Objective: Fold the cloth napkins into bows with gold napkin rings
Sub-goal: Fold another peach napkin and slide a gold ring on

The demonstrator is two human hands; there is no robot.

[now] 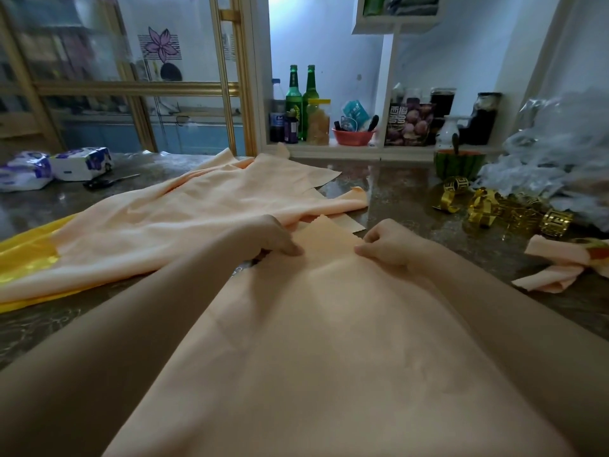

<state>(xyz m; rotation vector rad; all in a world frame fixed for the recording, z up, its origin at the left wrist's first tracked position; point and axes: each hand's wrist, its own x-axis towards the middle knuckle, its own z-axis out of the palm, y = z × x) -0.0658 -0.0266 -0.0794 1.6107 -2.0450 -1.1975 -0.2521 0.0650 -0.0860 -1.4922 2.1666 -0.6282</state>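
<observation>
A peach cloth napkin (329,341) stretches from the bottom of the view up to my hands. My left hand (272,237) pinches its far left edge, thumb pressed on top. My right hand (387,242) pinches the far right edge with curled fingers. Behind them lies a pile of more peach napkins (184,212) over a yellow cloth (26,255). Several gold napkin rings (487,206) lie at the right. A folded napkin bow (557,265) with a ring rests at the far right.
The dark marbled table (402,192) carries tissue packs (56,166) and scissors (105,182) at the back left, a watermelon-shaped bowl (459,163) and crumpled clear plastic (560,159) at the right. A shelf with green bottles (301,100) and jars stands behind.
</observation>
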